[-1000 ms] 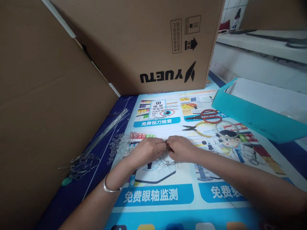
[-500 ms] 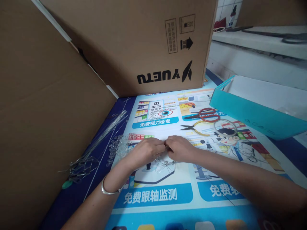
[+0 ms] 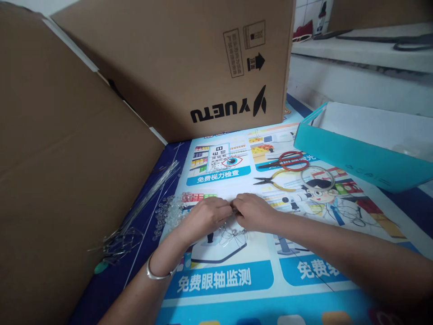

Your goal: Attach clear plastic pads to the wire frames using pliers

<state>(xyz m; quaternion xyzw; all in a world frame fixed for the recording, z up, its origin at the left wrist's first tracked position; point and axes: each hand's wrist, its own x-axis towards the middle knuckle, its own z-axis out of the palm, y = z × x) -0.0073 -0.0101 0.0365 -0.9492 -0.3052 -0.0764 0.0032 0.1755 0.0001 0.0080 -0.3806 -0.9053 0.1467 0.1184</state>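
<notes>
My left hand [image 3: 209,215] and my right hand [image 3: 251,211] meet fingertip to fingertip over the printed table cover, both closed in a pinch. Thin wire strung with clear beads [image 3: 234,233] hangs in loops just below the fingers and rests on the cover. The exact spot they grip is hidden behind the knuckles. A silver bangle [image 3: 156,272] circles my left wrist. Beside that hand lies a loose heap of clear beads [image 3: 172,211].
Yellow-handled pliers [image 3: 275,180], red-handled scissors [image 3: 291,161] and a coil of wire [image 3: 317,178] lie beyond my right hand. Wire stems [image 3: 149,198] lie at left. A teal box [image 3: 345,151] stands at right; cardboard [image 3: 189,58] walls the back and left.
The hands keep their pinch with almost no movement between them. The whole view has shifted slightly, with the cardboard and shelf sliding a little left.
</notes>
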